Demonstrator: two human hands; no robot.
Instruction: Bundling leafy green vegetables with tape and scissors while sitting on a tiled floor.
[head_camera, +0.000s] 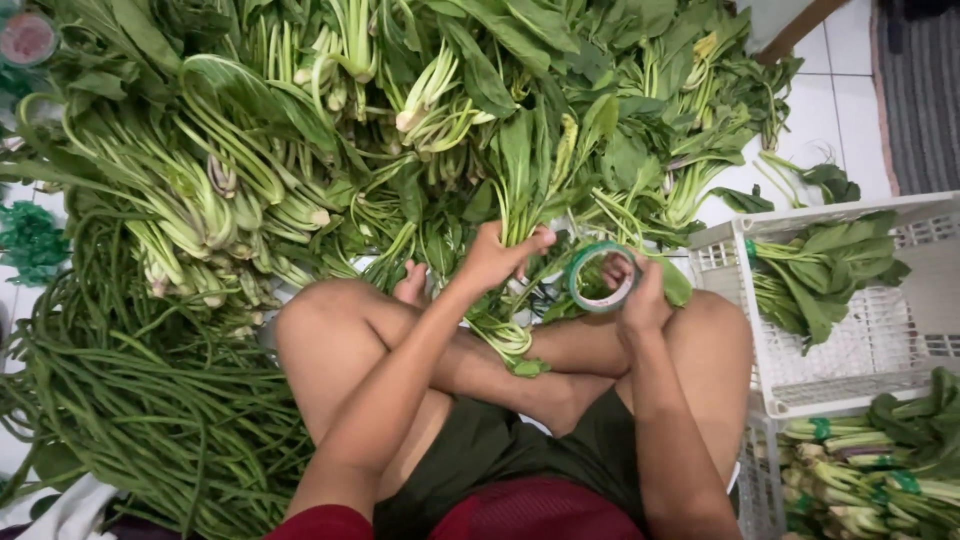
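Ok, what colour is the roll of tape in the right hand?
Green; the round tape roll in the right hand shows best in the head view.

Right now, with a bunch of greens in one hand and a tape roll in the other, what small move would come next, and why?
Probably bring the green tape roll in the right hand to the stems gripped by the left hand: that bunch of greens looks unbound, while bunches in the lower crate wear green bands.

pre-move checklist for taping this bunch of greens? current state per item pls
1. Left hand gripping the bunch of leafy greens by the stems: ok.
2. Right hand holding the green tape roll: ok.
3. Tape's free end peeled and ready: cannot tell.
4. Stem ends lined up: cannot tell, partly hidden by the hand.
5. Room in the white crate for the bunch: ok, only one bundle inside.
6. Lap free of loose stems: not ok, stems lie across the legs.
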